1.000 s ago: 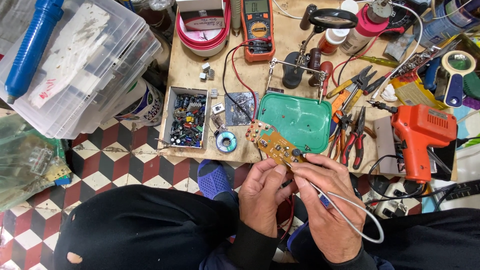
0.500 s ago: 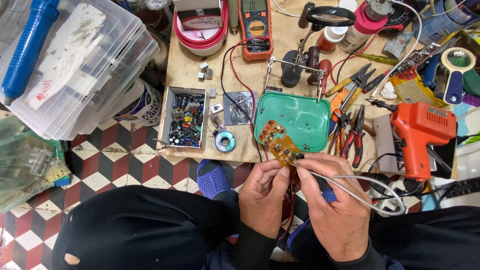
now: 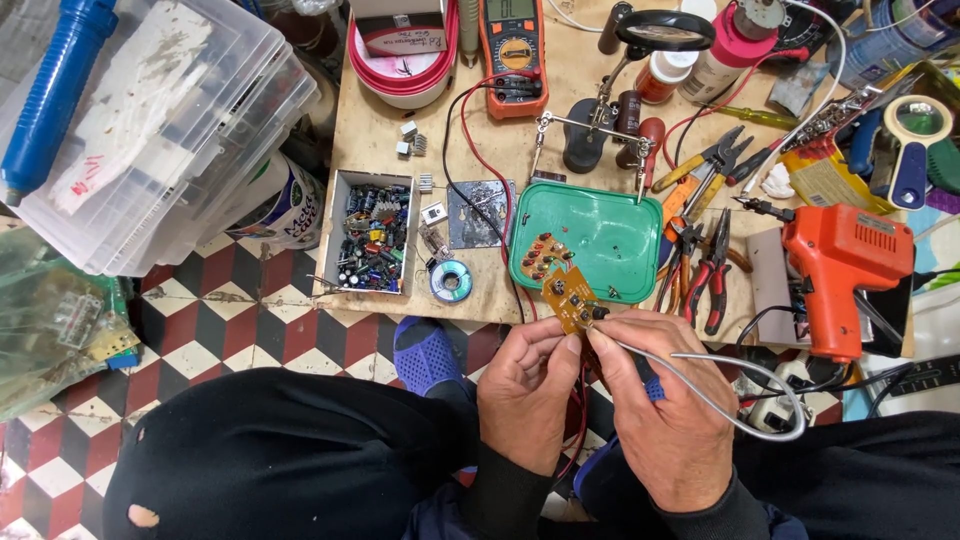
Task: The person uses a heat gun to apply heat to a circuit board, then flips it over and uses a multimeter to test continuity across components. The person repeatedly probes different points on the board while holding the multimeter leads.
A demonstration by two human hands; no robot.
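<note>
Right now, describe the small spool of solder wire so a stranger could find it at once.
Start at the green tray on the wooden table. Just left of its lower corner, beside the open box of small parts, lies the spool of solder wire: the only round, blue-rimmed ring there.

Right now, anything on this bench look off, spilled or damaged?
Mostly clutter. The small square metal plate beside the green tray is blotched and stained. Pliers lie piled by the tray's right edge. Left hand and right hand hold the brown circuit board off the bench edge; no damage is visible on it.
</note>
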